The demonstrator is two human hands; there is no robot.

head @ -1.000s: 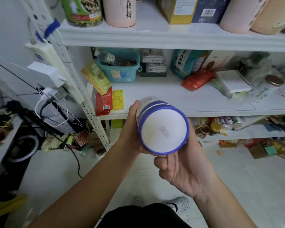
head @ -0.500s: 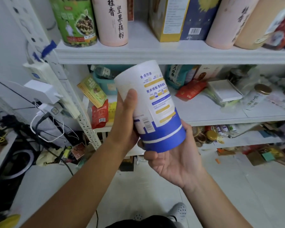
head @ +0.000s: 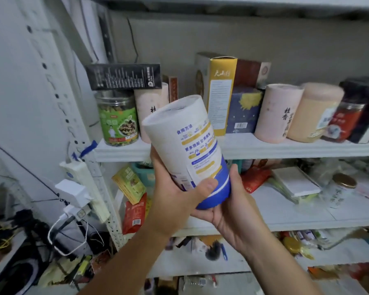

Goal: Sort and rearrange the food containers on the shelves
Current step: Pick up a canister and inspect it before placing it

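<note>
Raised since a moment ago, the white and blue canister (head: 185,150) tilts in front of the upper shelf (head: 285,146); my left grip (head: 175,194) wraps its side, thumb curled across the label, and my right grip (head: 232,207) cups the blue base

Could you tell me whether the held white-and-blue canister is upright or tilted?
Tilted: the canister leans leftward; right hand cups its blue base, left hand grips its side.

pink canister (head: 147,104) half hidden behind white canister (head: 175,143) | red jar (head: 346,121) blurred
</note>
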